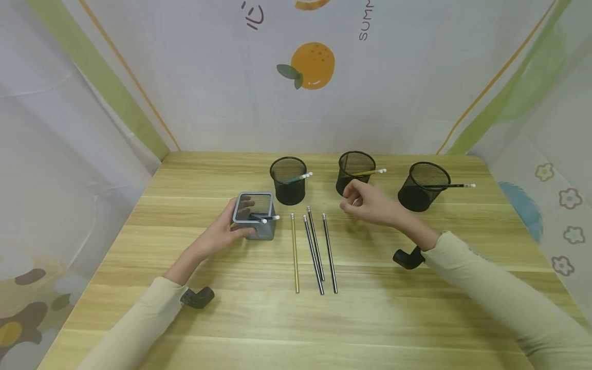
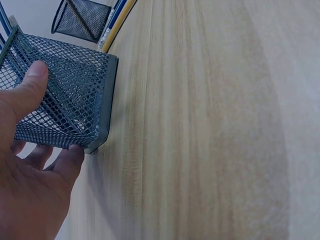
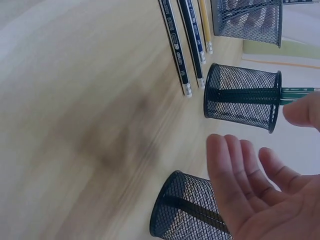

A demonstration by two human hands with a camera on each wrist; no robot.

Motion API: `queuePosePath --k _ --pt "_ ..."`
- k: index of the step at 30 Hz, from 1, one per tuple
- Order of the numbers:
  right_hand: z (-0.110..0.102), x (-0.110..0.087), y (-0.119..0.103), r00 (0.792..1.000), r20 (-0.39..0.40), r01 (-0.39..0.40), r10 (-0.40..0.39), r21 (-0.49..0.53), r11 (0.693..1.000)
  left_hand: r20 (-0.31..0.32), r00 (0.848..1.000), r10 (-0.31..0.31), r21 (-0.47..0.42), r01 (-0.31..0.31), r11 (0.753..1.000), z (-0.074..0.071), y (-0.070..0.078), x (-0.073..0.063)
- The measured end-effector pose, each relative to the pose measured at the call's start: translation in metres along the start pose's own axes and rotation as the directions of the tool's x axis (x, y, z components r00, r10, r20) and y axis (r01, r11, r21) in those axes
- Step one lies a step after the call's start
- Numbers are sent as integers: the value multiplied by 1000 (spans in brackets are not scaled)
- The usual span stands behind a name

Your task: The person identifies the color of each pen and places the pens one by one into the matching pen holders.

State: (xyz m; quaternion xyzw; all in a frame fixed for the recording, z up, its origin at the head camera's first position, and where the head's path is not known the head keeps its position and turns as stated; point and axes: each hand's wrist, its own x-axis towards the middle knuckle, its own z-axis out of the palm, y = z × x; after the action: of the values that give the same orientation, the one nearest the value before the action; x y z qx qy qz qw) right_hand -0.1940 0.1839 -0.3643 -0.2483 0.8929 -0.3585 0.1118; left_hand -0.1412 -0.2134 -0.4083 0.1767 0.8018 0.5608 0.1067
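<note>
My left hand (image 1: 222, 236) grips the grey square mesh pen holder (image 1: 263, 232), thumb on one side and fingers round the other. Dark pencils (image 1: 264, 219) with white ends lean inside it. In the left wrist view the thumb presses the mesh wall (image 2: 75, 90) of this holder. My right hand (image 1: 372, 204) is in front of the middle round black mesh holder (image 1: 345, 183), which has yellow pencils (image 1: 367, 173). Its fingers are loosely bent and hold nothing, as the right wrist view of this hand (image 3: 265, 200) shows. Between the hands lie a gold pencil (image 1: 295, 257) and several dark pencils (image 1: 330, 257).
A round black holder (image 1: 290, 194) with green pencils (image 1: 298, 179) stands behind the square one. Another round holder (image 1: 413, 198) with a black pencil (image 1: 455, 185) is at the right. A white curtain (image 1: 222, 103) hangs behind the wooden table (image 1: 259, 329).
</note>
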Motion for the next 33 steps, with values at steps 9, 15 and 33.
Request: queuePosePath --k 9,15,33 --pt "10 2 1 994 85 -83 74 106 991 2 1000 2 5 -2 1000 0 1 0" --pt "17 4 -1 989 113 -117 100 156 981 5 1000 10 2 -10 1000 0 0 0" --pt "39 11 -9 972 173 -191 161 180 965 4 1000 22 2 -22 1000 0 1 0"
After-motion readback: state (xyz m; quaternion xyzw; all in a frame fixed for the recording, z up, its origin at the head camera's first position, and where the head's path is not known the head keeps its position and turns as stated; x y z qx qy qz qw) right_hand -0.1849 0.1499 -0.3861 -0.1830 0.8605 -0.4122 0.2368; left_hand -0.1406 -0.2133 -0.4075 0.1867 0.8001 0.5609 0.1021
